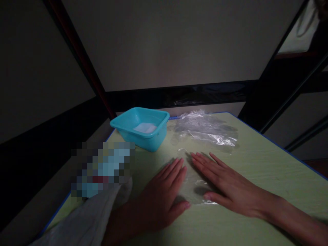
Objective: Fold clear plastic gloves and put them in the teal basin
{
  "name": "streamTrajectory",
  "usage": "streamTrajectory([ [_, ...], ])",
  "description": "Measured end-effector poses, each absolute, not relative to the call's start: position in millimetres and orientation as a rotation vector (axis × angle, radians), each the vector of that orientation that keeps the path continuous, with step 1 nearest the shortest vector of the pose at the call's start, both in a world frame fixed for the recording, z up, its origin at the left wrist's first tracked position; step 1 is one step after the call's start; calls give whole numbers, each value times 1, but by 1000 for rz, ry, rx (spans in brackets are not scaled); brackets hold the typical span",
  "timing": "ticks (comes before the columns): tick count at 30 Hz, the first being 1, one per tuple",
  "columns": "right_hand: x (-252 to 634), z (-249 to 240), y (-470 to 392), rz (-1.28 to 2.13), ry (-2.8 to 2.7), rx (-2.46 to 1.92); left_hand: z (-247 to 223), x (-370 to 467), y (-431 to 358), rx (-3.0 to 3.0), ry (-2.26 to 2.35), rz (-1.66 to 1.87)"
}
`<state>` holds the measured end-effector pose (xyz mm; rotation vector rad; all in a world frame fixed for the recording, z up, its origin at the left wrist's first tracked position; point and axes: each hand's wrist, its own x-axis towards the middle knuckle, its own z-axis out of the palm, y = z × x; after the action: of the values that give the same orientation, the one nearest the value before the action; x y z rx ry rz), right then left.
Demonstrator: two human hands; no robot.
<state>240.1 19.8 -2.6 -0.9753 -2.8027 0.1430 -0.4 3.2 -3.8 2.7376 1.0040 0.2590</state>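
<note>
A clear plastic bag (193, 186) lies flat on the pale green table (258, 164), between my two hands. My left hand (164, 191) rests palm down along its left side, fingers stretched out and thumb apart. On the other side, my right hand (222, 182) lies flat with its fingers extended over the right edge of the plastic. Neither hand grips anything. Beyond them, a loose pile of crinkled clear plastic bags (205, 128) covers the table's far part.
A turquoise plastic basket (146, 138) with something white (145, 127) in it stands at the far left. Nearer sits a blurred-out item (107, 167), beside a light grey cloth (94, 208) by my left forearm. Cabinet panels (164, 44) rise behind the table.
</note>
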Motion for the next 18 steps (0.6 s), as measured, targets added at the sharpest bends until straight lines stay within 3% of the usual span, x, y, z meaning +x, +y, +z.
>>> streamTrajectory([
  [11,244,-3,22,351,-2845,-1039,-6,0,4,2748,976,239],
  [18,257,3,36,291,-2562,-1040,-9,-2,2,2757,1085,727],
])
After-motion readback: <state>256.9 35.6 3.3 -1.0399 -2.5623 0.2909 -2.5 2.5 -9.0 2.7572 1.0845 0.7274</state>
